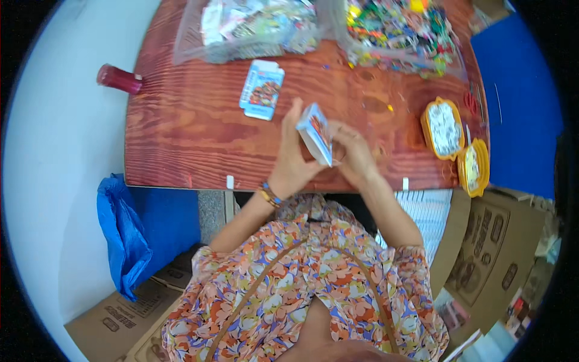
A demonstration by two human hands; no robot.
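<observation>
Above the near edge of the table, a small blue and white cardboard box (315, 134) with a printed picture is held tilted between both hands. My left hand (292, 161) holds it from the left side, thumb pointing up and fingers passing under its lower end. From the right, my right hand (354, 158) grips its edge with bent fingers; the fingertips are partly hidden behind the box. A flattened blue box (263, 90) of the same print lies on the wood just beyond my left hand. Whether anything is inside the held box does not show.
At the back stand two clear plastic bins, one of packaged bits (259, 30), one of colourful small pieces (398, 36). Right: two yellow containers (445, 128) (474, 168), red-handled scissors (470, 104). Left: a red jar (119, 79). Cardboard cartons (482, 253) flank me below the table (193, 133).
</observation>
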